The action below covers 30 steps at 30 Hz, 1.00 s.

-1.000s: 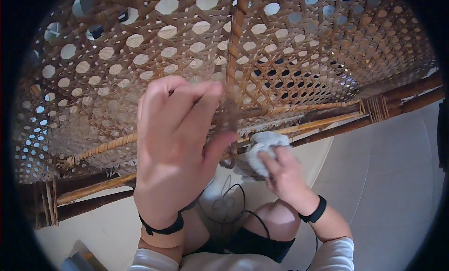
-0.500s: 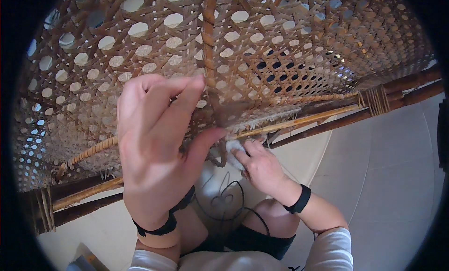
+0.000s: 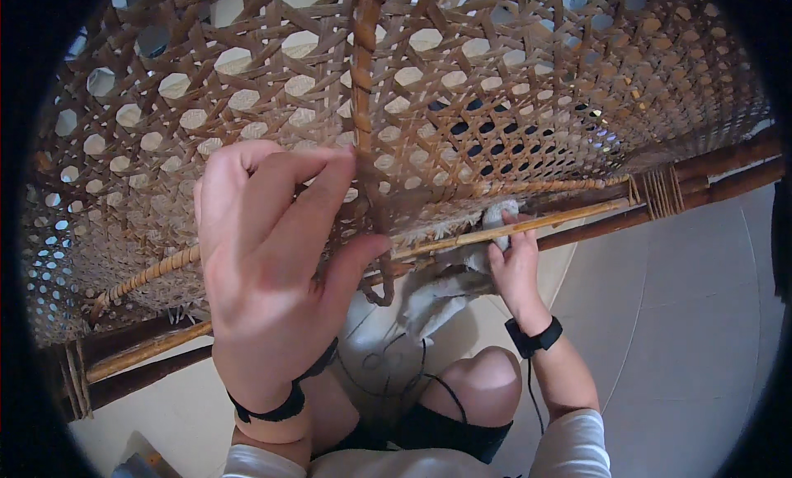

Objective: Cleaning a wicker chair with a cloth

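Fingers point(image 3: 322, 169) crooked at left, closed on a crumpled off-white cloth point(image 3: 441, 301) at right

At far left, a tan cord binding point(image 3: 74, 379) ties pale and dark brown wooden poles along the lower edge of a brown cane panel point(image 3: 239, 65) woven with eight-sided holes. Pale floor point(image 3: 177, 412) shows under that edge.

Next comes the left hand point(image 3: 272, 239), back toward the camera above a black wristband point(image 3: 276, 405). Its fingers bend inward with the thumb standing apart, beside a brown, spirally wrapped upright point(image 3: 363, 65); whether they grip or merely touch it, I cannot tell.

Right of the upright's curled lower end, the space beneath the panel holds the cloth's hanging folds, with a thin black cord point(image 3: 452, 395) and a bare knee point(image 3: 487, 379) lower down.

The cloth is rumpled and grey in its shaded creases; its upper end is bunched at a yellowish wooden rail point(image 3: 569, 216), pinched by the right hand point(image 3: 518, 272). Frayed pale fibres point(image 3: 429, 230) line the panel's edge just left of it.

Farther right, a second cord binding point(image 3: 662, 193) joins the poles, and grey tiled floor point(image 3: 660, 313) spreads below, beside the right forearm.
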### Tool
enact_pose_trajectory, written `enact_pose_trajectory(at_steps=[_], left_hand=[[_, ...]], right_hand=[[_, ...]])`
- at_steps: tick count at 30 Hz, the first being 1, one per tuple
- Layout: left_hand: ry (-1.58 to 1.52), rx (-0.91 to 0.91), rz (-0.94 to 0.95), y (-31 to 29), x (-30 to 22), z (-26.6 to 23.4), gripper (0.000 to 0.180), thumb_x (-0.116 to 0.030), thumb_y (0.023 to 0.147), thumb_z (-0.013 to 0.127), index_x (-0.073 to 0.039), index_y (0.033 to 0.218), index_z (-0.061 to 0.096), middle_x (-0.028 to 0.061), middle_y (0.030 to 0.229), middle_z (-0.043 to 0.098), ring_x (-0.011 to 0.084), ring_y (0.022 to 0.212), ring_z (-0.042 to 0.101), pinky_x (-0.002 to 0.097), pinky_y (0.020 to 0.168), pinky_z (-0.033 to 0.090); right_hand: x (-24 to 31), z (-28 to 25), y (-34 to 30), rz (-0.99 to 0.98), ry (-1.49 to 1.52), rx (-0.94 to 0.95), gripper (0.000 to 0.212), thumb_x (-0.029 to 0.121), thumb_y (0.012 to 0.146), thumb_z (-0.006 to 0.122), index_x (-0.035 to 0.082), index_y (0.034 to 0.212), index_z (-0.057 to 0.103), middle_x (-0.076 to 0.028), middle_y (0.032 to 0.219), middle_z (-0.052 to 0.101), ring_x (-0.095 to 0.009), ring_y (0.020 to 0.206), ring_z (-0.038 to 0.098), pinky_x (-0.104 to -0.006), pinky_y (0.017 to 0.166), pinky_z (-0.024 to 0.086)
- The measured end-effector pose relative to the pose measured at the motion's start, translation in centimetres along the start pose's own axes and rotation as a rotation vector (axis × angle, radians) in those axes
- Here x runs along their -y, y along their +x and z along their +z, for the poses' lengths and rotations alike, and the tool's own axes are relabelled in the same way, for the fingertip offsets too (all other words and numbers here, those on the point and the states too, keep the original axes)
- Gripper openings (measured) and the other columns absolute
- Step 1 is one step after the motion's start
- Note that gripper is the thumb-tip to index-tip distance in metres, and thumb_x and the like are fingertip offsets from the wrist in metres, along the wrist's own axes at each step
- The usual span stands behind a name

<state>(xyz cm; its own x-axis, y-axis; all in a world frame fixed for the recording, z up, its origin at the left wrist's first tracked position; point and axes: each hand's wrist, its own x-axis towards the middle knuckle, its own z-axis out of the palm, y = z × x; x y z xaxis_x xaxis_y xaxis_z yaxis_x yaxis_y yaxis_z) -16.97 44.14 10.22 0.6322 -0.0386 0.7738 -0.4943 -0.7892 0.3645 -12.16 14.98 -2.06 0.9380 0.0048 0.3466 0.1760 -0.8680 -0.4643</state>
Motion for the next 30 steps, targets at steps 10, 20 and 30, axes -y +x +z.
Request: enact_pose_trajectory(at_steps=[10,20,30], left_hand=[[0.048,0.019,0.023,0.0,0.2,-0.1,0.051,-0.016,0.050,0.077,0.005,0.093,0.061,0.0101,0.093,0.059,0.0291,0.089,0.050,0.0380,0.078,0.041],[0.032,0.021,0.017,0.0,-0.2,-0.7,0.051,-0.012,0.050,0.077,0.004,0.095,0.060,0.0093,0.094,0.058,0.0286,0.089,0.050,0.0368,0.078,0.042],[-0.002,-0.048,-0.084,0.9,-4.5,-1.7,0.074,-0.006,0.050,0.078,0.002,0.119,0.052,0.0140,0.111,0.054,0.0290,0.102,0.051,0.0385,0.089,0.039]], right_hand=[[1.7,0.1,-1.4,-0.211,-0.094,0.223,0.054,-0.001,0.059,0.064,0.004,0.112,0.056,-0.019,0.112,0.049,-0.037,0.108,0.047,-0.0419,0.091,0.042],[2.0,-0.6,-0.4,-0.127,-0.068,0.203,0.052,-0.001,0.068,0.059,0.002,0.119,0.052,-0.024,0.115,0.048,-0.039,0.112,0.044,-0.0413,0.097,0.038],[-1.8,-9.3,-0.9,0.149,0.947,0.541,0.052,-0.006,0.057,0.057,0.003,0.109,0.060,-0.004,0.106,0.052,-0.018,0.103,0.051,-0.0290,0.093,0.038]])
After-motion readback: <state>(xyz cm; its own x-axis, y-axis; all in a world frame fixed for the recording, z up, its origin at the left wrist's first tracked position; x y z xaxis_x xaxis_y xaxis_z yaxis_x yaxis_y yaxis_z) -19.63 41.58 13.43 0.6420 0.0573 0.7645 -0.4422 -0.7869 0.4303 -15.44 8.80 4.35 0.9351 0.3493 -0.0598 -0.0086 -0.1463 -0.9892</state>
